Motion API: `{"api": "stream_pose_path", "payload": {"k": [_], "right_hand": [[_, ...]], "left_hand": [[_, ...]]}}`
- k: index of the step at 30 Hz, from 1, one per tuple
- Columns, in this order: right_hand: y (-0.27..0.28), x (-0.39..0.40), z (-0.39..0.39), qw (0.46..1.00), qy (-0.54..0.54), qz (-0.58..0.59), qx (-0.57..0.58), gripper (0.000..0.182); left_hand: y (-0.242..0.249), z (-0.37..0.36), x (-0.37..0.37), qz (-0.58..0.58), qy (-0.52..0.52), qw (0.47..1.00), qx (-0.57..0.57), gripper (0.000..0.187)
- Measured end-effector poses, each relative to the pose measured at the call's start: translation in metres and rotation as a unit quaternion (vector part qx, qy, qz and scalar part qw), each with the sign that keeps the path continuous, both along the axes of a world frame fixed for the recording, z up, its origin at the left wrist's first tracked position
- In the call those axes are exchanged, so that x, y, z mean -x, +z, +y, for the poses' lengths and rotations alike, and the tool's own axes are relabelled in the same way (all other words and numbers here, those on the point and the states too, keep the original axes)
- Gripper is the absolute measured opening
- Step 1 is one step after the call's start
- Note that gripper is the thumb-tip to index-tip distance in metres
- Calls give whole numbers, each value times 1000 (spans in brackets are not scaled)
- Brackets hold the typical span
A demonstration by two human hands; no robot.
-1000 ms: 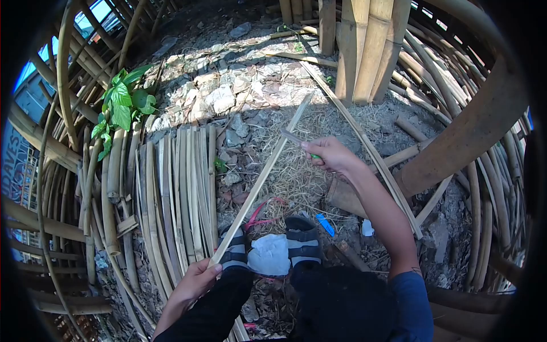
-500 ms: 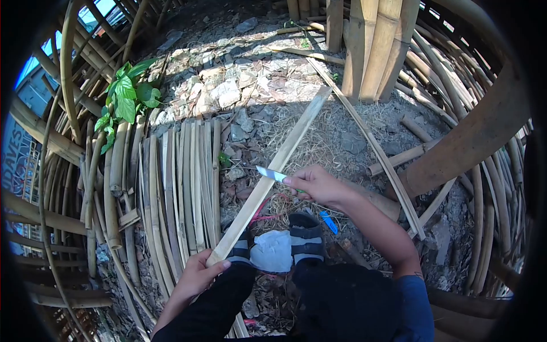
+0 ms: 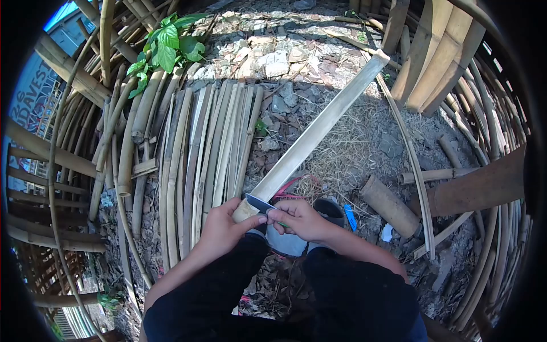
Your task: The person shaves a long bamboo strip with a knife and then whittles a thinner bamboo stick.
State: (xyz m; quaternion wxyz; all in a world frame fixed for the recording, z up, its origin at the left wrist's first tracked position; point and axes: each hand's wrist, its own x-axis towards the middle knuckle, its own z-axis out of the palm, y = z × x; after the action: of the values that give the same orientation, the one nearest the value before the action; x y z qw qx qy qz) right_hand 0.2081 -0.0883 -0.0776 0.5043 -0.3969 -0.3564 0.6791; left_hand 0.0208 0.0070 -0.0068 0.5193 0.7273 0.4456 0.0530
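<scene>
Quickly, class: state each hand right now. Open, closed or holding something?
Left hand: closed, holding a pale, flat bamboo strip.
Right hand: closed, holding a green-handled metal knife.

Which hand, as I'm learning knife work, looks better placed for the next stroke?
Probably the right hand: it grips the knife, whose blade crosses the bamboo strip near its lower end, while the left hand holds that end.

The rubbly ground (image 3: 420,134) bears a short bamboo tube (image 3: 390,206), dry shavings (image 3: 337,161) to its left, a blue object (image 3: 350,218) and white scrap (image 3: 387,232) just beside it, pale stones (image 3: 276,64) well beyond.
</scene>
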Motion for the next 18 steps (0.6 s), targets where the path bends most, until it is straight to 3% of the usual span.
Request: {"api": "stream_pose_path", "payload": {"k": [2, 13, 15, 18], "right_hand": [[-1, 1, -2, 1000, 1, -1, 15, 29], [8, -11, -5, 997, -54, -51, 27, 33], [4, -26, -2, 983, -157, -84, 43, 33], [12, -57, 0, 978, -189, -33, 76, 33]], "left_hand": [[-4, -1, 3, -32, -14, 999, -35, 37], [19, -6, -5, 75, -7, 994, -83, 37], [24, -6, -1, 95, -3, 992, -85, 38], [15, -8, 5, 78, 6, 992, -102, 41]]}}
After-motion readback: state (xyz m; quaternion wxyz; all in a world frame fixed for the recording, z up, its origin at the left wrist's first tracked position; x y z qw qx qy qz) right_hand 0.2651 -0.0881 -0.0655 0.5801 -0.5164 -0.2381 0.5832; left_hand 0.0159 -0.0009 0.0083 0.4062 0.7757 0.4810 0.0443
